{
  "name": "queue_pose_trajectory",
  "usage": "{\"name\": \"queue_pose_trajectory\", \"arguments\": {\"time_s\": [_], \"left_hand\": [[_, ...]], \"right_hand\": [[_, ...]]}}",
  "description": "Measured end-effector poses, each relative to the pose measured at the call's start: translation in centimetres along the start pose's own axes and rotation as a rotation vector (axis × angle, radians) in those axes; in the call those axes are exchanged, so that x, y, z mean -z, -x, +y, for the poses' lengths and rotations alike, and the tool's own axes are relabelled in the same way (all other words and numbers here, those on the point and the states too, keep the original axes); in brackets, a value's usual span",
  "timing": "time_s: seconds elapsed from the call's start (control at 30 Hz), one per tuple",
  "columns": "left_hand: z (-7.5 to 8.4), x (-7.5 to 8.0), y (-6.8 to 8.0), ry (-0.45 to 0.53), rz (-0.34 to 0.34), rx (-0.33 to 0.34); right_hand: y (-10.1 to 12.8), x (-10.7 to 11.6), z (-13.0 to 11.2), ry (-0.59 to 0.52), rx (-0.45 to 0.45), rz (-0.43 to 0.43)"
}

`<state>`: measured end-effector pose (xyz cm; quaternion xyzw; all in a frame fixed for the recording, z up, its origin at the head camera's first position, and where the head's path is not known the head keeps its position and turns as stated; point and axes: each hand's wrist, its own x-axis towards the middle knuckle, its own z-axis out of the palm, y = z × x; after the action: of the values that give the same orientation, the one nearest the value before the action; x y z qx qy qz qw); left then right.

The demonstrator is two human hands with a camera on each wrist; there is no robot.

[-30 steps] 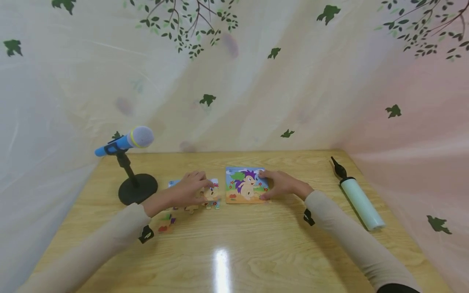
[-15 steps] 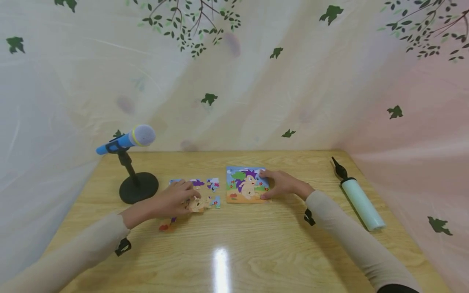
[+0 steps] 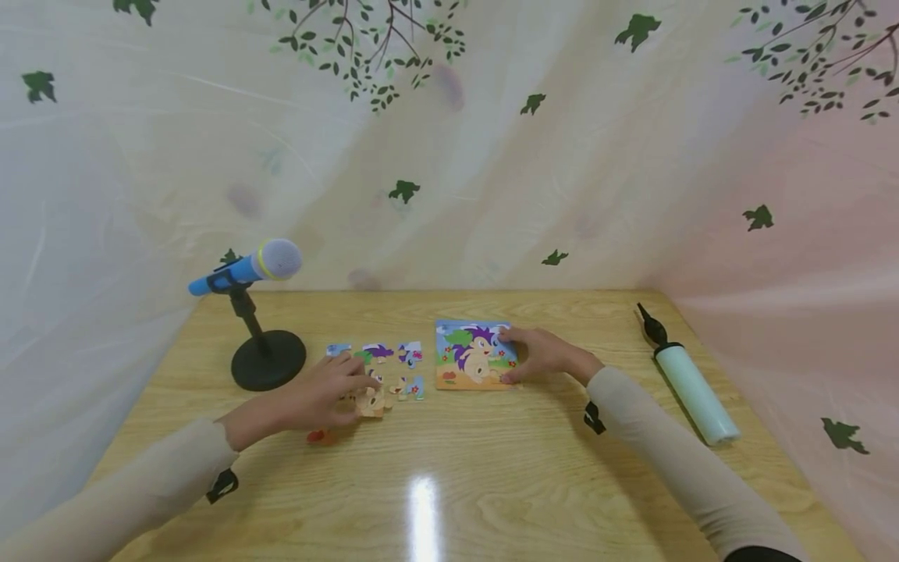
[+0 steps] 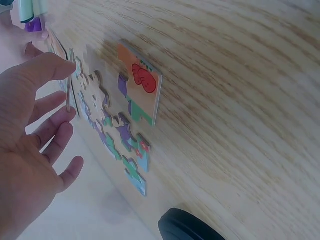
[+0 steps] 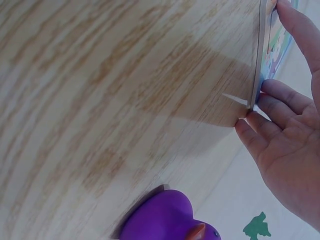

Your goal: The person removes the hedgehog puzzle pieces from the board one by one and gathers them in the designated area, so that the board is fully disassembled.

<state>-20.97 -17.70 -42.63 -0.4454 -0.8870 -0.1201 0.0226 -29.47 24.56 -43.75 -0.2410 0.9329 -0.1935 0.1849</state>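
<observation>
My left hand point(image 3: 302, 398) pinches a tan jigsaw piece point(image 3: 373, 403) between thumb and fingers. In the left wrist view that jigsaw piece point(image 4: 69, 89) shows edge-on. Loose pieces with purple, green and blue parts lie around it, such as a top-row piece point(image 3: 410, 354). Closer to me is an orange corner piece point(image 4: 144, 80) with a red picture on it. My right hand point(image 3: 544, 355) grips the right side of a square hedgehog picture board point(image 3: 476, 355), thumb at the near corner and fingers at the far one. In the right wrist view, fingertips meet the edge of the board point(image 5: 257, 65).
A blue toy microphone point(image 3: 246, 268) on a black round-based stand point(image 3: 268, 361) is at the left. A mint hand pump point(image 3: 695, 394) lies at the right. A purple toy duck point(image 5: 160, 217) appears in the right wrist view. Patterned curtain hangs behind the table.
My left hand has moved left and nearer over the pieces and now pinches the tan piece, uncovering top-row pieces. The right hand and the board stay put.
</observation>
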Motion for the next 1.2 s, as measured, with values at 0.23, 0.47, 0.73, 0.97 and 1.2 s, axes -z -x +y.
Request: {"name": "queue_pose_trajectory", "arguments": {"time_s": [0.23, 0.47, 0.73, 0.97, 1.2], "left_hand": [[0.2, 0.1, 0.5, 0.022, 0.01, -0.021], [0.4, -0.6, 1.2, 0.029, 0.017, -0.044], [0.8, -0.9, 1.7, 0.075, 0.015, -0.053], [0.8, -1.2, 1.7, 0.111, -0.02, -0.019], [0.8, -1.4, 1.7, 0.076, -0.016, -0.04]], "right_hand": [[0.1, 0.0, -0.1, -0.006, 0.0, 0.0], [0.1, 0.1, 0.1, -0.007, 0.012, 0.005], [0.0, 0.1, 0.2, -0.003, 0.013, 0.003], [0.2, 0.0, -0.3, -0.001, -0.005, -0.002], [0.1, 0.0, -0.6, -0.002, -0.017, -0.006]]}}
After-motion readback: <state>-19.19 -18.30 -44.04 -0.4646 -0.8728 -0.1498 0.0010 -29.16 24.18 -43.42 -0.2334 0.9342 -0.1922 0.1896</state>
